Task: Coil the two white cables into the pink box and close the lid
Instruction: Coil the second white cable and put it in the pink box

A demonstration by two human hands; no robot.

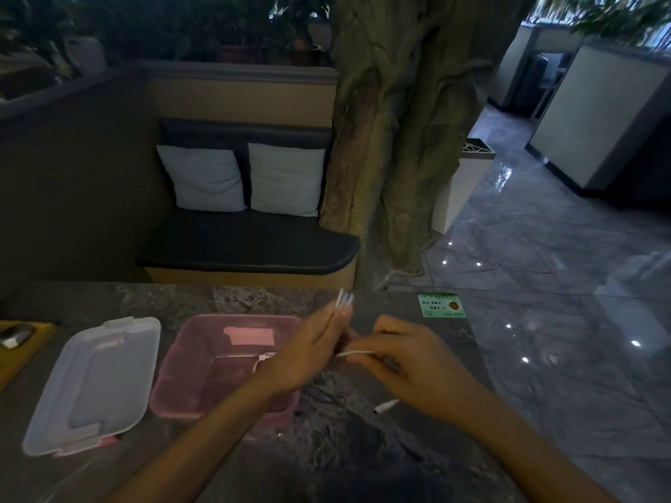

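White cable (357, 353) between both hands' fingers (366, 357)

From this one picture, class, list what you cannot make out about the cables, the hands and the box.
Head view only:
- How many loops the left hand holds: blurred by motion, fingers cover the cable.
- Where the cable runs under the right hand: hidden by the palm; only a plug shows below.
- Whether a whole cable lies in the box: the left arm covers part of it.
- Object at the far left: cut off by the edge.
- Lid clasps: too small.
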